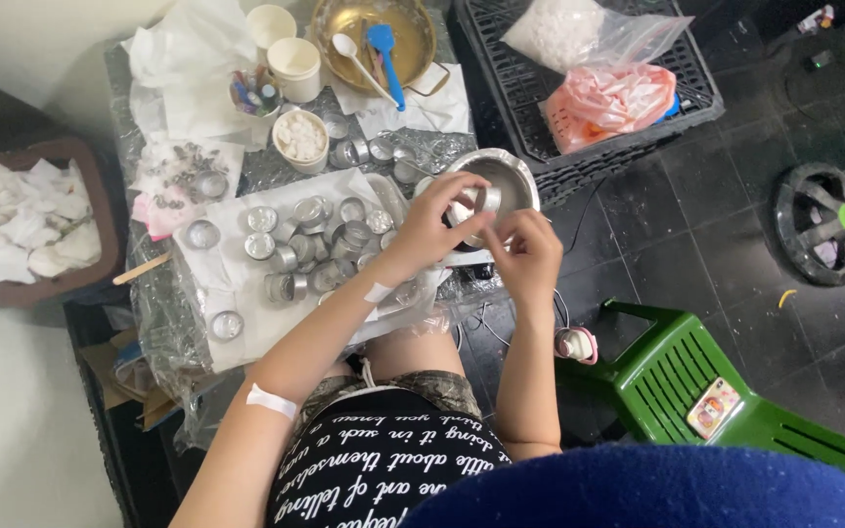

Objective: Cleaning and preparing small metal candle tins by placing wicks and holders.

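Item in hand: small metal candle cup [487,199], pinched by left hand [429,227] and right hand [530,252] over the steel bowl [514,174], beside empty cups [317,244] on the tabletop [276,168]; apparently mid-fitting, steady fingertip alignment needed.

both bare forearms reach forward from the lap and meet in front of the body. the left hand [432,230] is raised a little higher, its fingers curled and pinched together at the tips. the right hand [525,256] sits just beside it, knuckles up, fingers bent inward toward the left fingertips. a pale strip crosses the left wrist and another the left upper forearm.
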